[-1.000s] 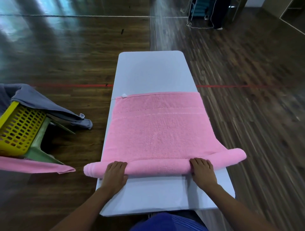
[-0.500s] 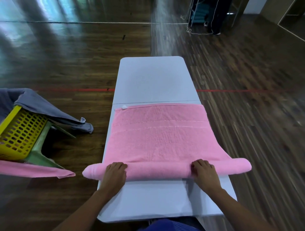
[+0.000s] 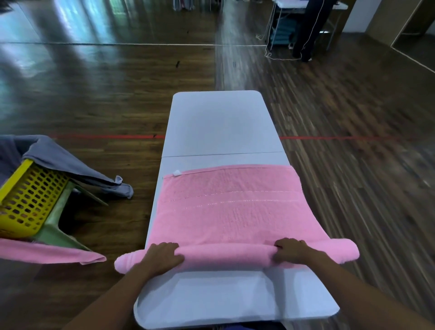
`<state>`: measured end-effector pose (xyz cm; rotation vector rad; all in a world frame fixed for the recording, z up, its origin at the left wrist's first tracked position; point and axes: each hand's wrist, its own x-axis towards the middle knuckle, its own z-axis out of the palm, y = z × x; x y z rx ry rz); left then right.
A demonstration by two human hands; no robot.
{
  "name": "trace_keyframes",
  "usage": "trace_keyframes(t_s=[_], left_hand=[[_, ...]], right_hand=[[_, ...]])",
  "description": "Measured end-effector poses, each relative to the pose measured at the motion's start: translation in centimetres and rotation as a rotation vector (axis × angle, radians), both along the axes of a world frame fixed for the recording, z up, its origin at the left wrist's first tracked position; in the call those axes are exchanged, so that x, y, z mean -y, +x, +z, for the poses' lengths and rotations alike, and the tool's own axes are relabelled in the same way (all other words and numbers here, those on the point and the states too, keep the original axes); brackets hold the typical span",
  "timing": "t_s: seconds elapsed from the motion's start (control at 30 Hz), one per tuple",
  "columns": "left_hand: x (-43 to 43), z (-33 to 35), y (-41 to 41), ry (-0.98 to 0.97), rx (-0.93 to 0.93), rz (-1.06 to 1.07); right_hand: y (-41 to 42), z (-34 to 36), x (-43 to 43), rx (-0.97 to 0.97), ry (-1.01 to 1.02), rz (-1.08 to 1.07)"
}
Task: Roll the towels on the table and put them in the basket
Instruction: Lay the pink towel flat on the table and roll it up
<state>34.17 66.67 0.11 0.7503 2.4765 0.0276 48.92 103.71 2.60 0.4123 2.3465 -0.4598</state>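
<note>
left hand [image 3: 162, 256] and right hand [image 3: 294, 253], each with fingers curled over the rolled near edge of the soft pink terry towel [image 3: 230, 212], whose unrolled part lies flat on the smooth white rectangular counter [image 3: 219, 122]. both roll ends overhang the counter sides, so uneven pushing would likely cone or slacken the roll. yellow perforated plastic basket [image 3: 26, 200] stands well apart, left.

- Large sports-style hall: glossy wooden floor [image 3: 106, 94] with a red line [image 3: 106, 136] and a white line [image 3: 117, 44].
- Folding surface [image 3: 219, 122] mid-floor; another table [image 3: 290, 3] at 1 o'clock, person [image 3: 308, 28] standing beside.
</note>
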Motion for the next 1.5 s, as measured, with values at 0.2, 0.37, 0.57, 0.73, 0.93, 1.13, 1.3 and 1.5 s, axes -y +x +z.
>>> trace_keyframes(t_s=[0.2, 0.37, 0.57, 0.73, 0.93, 1.13, 1.3, 1.5], left_hand=[[0.9, -0.7, -2.1, 0.215, -0.302, 0.109], [1.2, -2.2, -0.4, 0.234, -0.410, -0.131], [1.4, -2.0, -0.6, 0.132, -0.363, -0.142], [0.1, 0.6, -1.8, -0.008, -0.060, -0.090], [0.9, -0.5, -2.0, 0.302, -0.347, 0.029], [1.2, -2.2, -1.0, 0.227, -0.296, -0.104], [0.3, -1.3, -1.5, 0.121, -0.339, -0.107], [-0.8, 0.2, -2.4, 0.009, -0.180, 0.056]], right_hand=[[0.2, -0.5, -0.3, -0.324, 0.229, -0.112], [1.8, -1.6, 0.6, -0.377, 0.155, 0.062], [1.4, -2.0, 0.6, -0.339, 0.288, 0.130], [-0.8, -0.1, -0.5, -0.087, 0.097, 0.038], [-0.3, -1.0, -0.8, -0.479, 0.386, -0.093], [1.0, -1.7, -0.9, -0.296, 0.311, 0.091], [-1.0, -0.6, -0.9, -0.206, 0.346, 0.117], [-3.2, 0.6, -1.9, -0.158, 0.251, 0.008]])
